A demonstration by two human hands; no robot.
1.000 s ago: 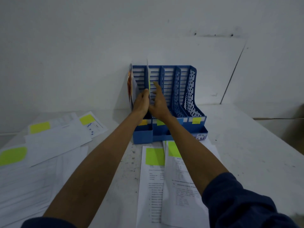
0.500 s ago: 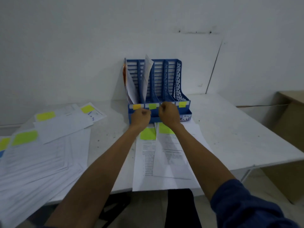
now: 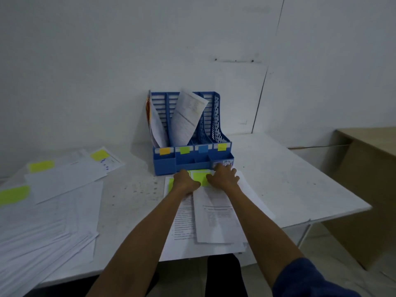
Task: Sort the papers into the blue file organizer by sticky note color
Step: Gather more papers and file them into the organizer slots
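The blue file organizer (image 3: 216, 116) stands against the wall with orange, green, blue and yellow labels on its front. Papers lean in the leftmost slot, and a white sheet (image 3: 187, 118) leans tilted in the green-labelled slot. In front of it lie overlapping papers with green sticky notes (image 3: 198, 175). My left hand (image 3: 184, 182) rests flat on the top of the left sheet. My right hand (image 3: 224, 177) lies with fingers spread on the top of the right sheet (image 3: 214, 217), its fingertips by the organizer's base. Neither hand holds a sheet.
A large spread of papers (image 3: 49, 202) with green and yellow sticky notes covers the table's left side. The white table's (image 3: 289, 185) front edge is close to my arms. A brown wooden desk (image 3: 368, 168) stands at the right.
Both hands left the organizer after a sheet stayed in the green-labelled slot, drew back as fists, and now lie flat on the papers in front of it. The camera pulled back.
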